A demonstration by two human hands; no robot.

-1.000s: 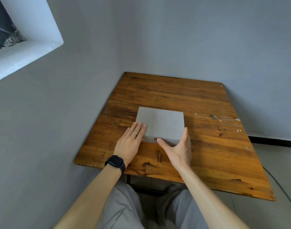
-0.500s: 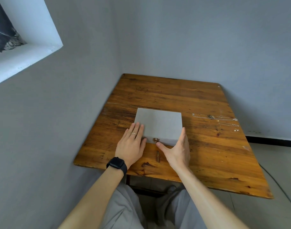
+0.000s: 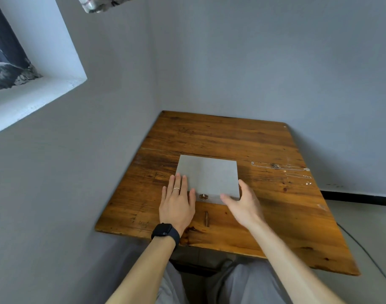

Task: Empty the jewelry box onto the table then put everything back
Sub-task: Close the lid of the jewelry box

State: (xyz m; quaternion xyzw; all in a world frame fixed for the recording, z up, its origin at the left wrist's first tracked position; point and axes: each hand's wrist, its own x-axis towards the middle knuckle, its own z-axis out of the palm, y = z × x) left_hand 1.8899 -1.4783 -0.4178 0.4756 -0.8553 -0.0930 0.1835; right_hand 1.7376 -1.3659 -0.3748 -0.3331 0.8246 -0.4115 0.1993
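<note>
While jewelry box [image 3: 209,175] sits closed on surface [image 3: 209,132], I rest left hand [image 3: 176,205] flat on its top; right hand [image 3: 242,204] spread, empty, alongside.

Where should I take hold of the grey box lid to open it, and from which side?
Take the front edge at the metal clasp, from the near side. The box lies flat and closed, clasp facing the person, so the hinge is probably at the far edge. The left hand, flat on its near-left corner, can steady it.
</note>
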